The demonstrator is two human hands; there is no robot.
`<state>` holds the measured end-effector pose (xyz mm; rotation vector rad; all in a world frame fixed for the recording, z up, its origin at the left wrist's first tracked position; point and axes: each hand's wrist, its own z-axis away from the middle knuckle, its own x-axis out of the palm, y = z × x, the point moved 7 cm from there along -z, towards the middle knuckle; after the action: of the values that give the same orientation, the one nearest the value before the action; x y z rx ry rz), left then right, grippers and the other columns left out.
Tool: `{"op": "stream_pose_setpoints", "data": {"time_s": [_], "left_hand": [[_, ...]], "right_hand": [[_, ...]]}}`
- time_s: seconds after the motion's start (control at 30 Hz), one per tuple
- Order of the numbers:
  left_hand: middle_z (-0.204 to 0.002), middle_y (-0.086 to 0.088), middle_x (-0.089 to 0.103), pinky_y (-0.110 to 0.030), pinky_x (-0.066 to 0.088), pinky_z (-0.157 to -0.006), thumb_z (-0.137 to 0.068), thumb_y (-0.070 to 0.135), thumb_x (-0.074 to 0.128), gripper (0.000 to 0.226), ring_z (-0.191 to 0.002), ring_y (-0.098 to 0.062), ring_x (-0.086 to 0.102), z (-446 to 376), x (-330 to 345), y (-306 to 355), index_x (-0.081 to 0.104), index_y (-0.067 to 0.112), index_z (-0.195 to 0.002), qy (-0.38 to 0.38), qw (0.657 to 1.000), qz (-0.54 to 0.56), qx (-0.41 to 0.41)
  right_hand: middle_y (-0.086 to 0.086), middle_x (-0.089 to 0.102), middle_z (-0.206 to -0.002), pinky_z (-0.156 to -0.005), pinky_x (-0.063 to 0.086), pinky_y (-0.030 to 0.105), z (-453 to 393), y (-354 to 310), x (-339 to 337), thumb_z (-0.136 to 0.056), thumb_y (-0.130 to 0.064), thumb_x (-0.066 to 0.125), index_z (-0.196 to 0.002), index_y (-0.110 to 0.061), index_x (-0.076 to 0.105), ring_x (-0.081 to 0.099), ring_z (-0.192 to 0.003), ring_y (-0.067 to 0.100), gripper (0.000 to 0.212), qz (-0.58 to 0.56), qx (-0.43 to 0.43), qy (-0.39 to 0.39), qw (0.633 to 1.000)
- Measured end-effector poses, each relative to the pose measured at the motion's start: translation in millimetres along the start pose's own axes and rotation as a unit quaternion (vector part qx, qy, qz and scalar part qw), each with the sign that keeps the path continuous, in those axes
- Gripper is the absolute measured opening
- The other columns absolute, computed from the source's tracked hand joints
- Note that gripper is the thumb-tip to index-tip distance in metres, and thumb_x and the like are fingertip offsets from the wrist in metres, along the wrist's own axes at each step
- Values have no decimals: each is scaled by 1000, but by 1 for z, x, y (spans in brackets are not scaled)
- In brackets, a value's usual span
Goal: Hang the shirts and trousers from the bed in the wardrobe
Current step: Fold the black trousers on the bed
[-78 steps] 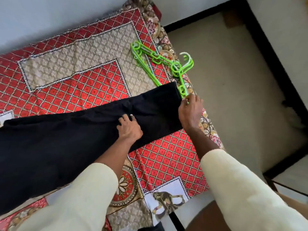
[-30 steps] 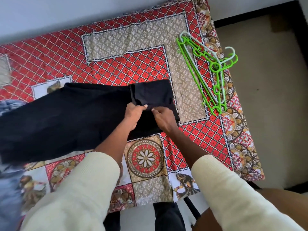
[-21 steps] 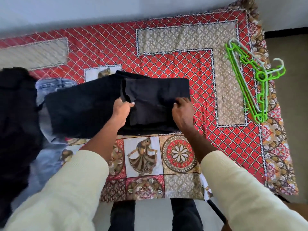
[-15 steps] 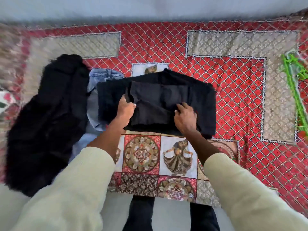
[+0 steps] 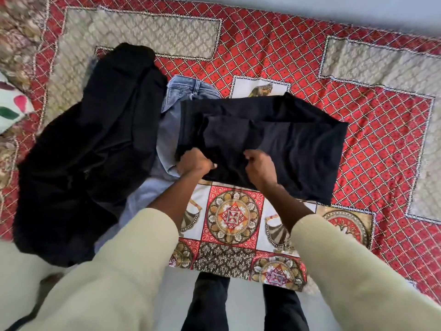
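At the far left edge a pale pillow (image 5: 9, 108) with pink and green marks lies on the bed's patterned cover (image 5: 262, 51). Next to it a heap of black clothing (image 5: 78, 158) sprawls from the upper middle of the bed down to its near edge, its long axis running roughly from far to near. Partly under that heap and under the trousers lies a pair of light blue jeans (image 5: 171, 115), waistband toward the far side. The left hand (image 5: 194, 162) has its fingers curled into the near left edge of the folded black trousers (image 5: 274, 134), gripping the cloth. The trousers lie in the middle of the bed, folded over, their long axis running left to right and tilting slightly down toward the right. The right hand (image 5: 259, 167) looks to be pinching the same near edge a little further right, though the dark fabric makes the grip hard to read.
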<state>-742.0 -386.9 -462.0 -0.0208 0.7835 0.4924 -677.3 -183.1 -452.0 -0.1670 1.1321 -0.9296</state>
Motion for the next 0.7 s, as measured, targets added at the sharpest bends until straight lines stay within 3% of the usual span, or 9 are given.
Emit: {"op": "stream_pose_setpoints", "data": {"time_s": [0.07,0.13,0.27,0.37,0.47,0.53,0.63,0.7], "left_hand": [[-126,-10,60,-49,38,-96,-79,30,77,49,-121,-31,54,7,-2,-2,58,15,-122,57,998,-26,-31],[-131,-13,52,-53,37,-99,-80,35,73,53,-125,-32,47,12,-3,0,56,14,-125,119,991,-56,-16],[-140,-14,41,-55,28,-107,-77,57,72,62,-132,-35,36,5,13,-9,65,14,-121,32,995,-91,-3],[-134,-15,44,-57,28,-107,-84,44,69,40,-128,-36,38,-4,15,-18,71,19,-114,28,998,-56,12],[-112,-15,56,-50,45,-95,-82,26,71,20,-115,-37,51,-5,6,-15,72,11,-96,105,987,44,113],[-119,-13,56,-47,47,-94,-80,27,76,37,-117,-35,52,-2,0,-12,63,10,-110,123,976,115,138],[-136,-16,52,-48,42,-102,-73,46,81,89,-127,-35,48,-8,2,-3,37,9,-141,59,987,132,75],[-135,-17,55,-49,37,-106,-74,48,80,90,-125,-38,51,-15,2,5,33,10,-140,18,993,116,35]], "right_hand": [[18,60,-117,-91,45,44,-23,-3,-23,-87,-4,48,-119,-6,65,53,-111,40,36,80,-29,63,994],[16,51,-126,-96,39,47,-48,-10,-29,-92,-13,50,-128,-12,58,45,-116,39,37,159,-50,58,984],[14,38,-136,-105,29,50,-87,-31,-9,-94,-29,57,-136,-20,49,32,-127,37,43,231,-64,-25,970],[15,42,-133,-105,29,49,-98,-42,-3,-94,-26,58,-126,-17,57,33,-126,37,33,240,-63,-19,968],[15,44,-132,-102,32,47,-99,-46,-11,-94,-22,57,-121,-15,60,37,-123,36,29,245,-83,41,965],[13,46,-134,-103,32,46,-97,-43,-8,-92,-20,58,-128,-15,55,37,-126,35,36,218,-67,31,973],[8,37,-148,-110,25,48,-95,-33,1,-87,-18,62,-144,-14,37,26,-138,34,62,248,-61,-9,967],[11,37,-147,-111,22,49,-96,-27,0,-87,-19,62,-145,-14,35,26,-137,35,64,266,-54,-16,962]]}}
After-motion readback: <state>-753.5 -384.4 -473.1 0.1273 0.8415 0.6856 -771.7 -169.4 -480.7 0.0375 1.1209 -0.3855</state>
